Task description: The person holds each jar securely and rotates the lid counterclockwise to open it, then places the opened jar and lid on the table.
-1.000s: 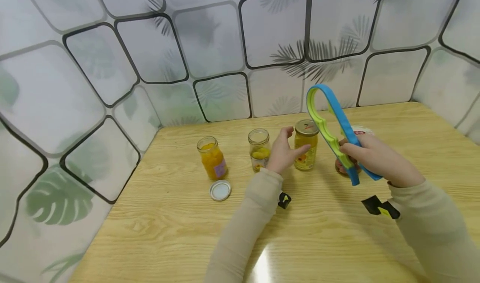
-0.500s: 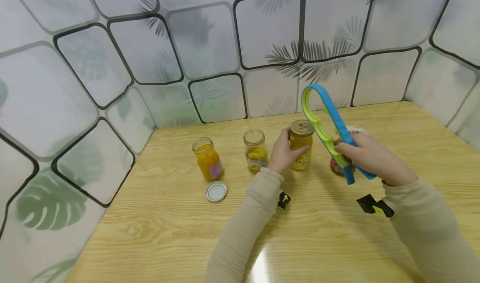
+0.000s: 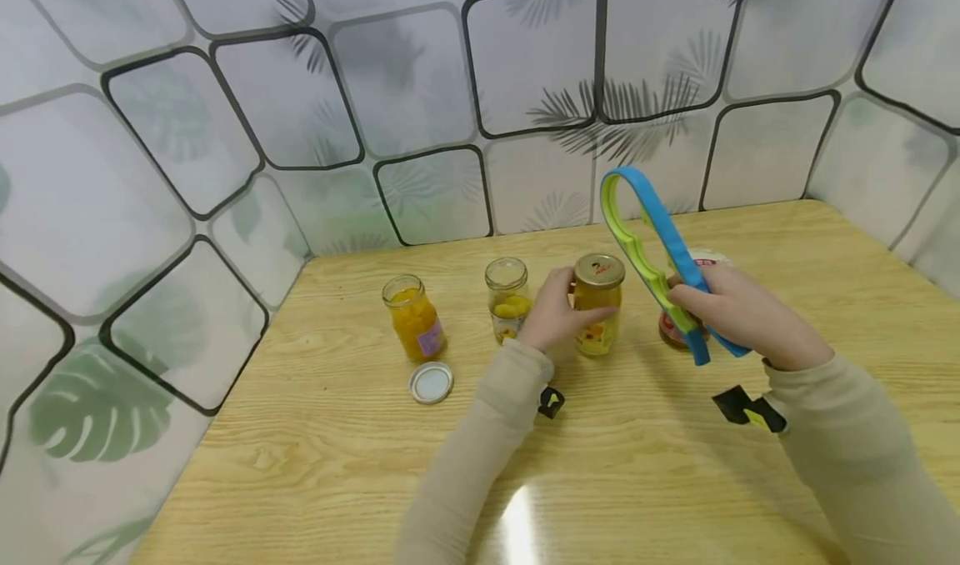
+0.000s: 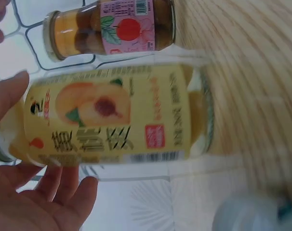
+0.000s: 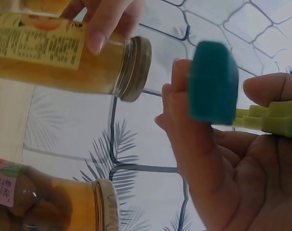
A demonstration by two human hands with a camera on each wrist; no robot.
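My left hand [image 3: 553,313] grips a lidded glass jar of yellow peaches [image 3: 596,297], its thumb across the front and the fingers round the far side. The left wrist view shows the jar's yellow label [image 4: 107,115] with a peach picture. Its gold lid [image 5: 136,70] is on, seen from the side in the right wrist view. My right hand [image 3: 750,311] holds a blue-and-green jar opener [image 3: 666,225] raised to the right of that jar, its looped end up. The opener and the lid are apart.
A pink-labelled lidded jar [image 4: 129,29] stands partly hidden behind the right hand. Left of the peach jar are a lidless jar with yellow fruit [image 3: 510,307] and a lidless jar of orange fruit [image 3: 417,323]. A loose lid [image 3: 431,382] lies in front. A patterned wall [image 3: 420,73] backs the table.
My left hand has closed round the peach jar and drawn it a little nearer. The right hand has kept the jar opener raised in about the same place.
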